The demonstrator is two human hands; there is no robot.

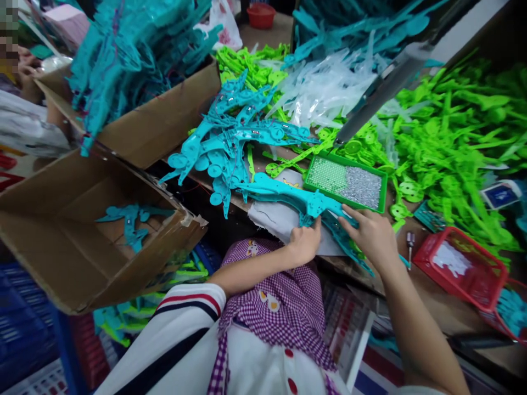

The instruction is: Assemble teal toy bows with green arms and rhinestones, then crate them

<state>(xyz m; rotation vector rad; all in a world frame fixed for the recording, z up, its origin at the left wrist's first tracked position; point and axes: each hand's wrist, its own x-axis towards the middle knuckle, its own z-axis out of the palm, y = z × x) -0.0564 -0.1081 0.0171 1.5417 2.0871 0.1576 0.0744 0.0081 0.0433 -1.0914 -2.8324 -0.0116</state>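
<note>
Note long turquoise moulded-plastic part over white sheet at near edge of brown bench, just beside green rectangular plastic tray. Note left hand curled, index fingertip at part's lower edge; right hand at right end, fingers extended. Cannot tell whether clamped or merely touching.

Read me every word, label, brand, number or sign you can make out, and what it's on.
No text is legible.
White plastic bag, top: reddish marks, too blurred to read.
Blue-and-white item, far right: markings too small to read.
</note>
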